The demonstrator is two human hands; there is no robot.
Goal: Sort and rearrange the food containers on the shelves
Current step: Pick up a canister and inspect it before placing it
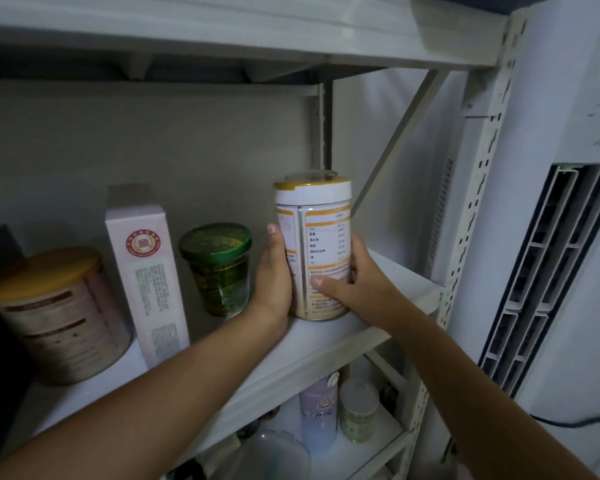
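A tall white jar [321, 233] with a yellow-trimmed lid and a printed label stands upright on the white shelf [329, 337]. My left hand [272, 278] grips its left side, thumb up along the label. My right hand [347, 275] grips its right side, with the thumb across the lower front. Left of the jar stands a green-lidded jar [219, 268], then a tall pale pink box [146, 282], then a wide tin [54, 313] with a yellow lid.
A slotted white upright [478, 188] and a diagonal brace [395, 140] bound the shelf on the right. A white appliance with vents [548, 265] stands beyond. On the shelf below sit a lilac bottle [317, 410], a small pale jar [357, 408] and a clear container [274, 455].
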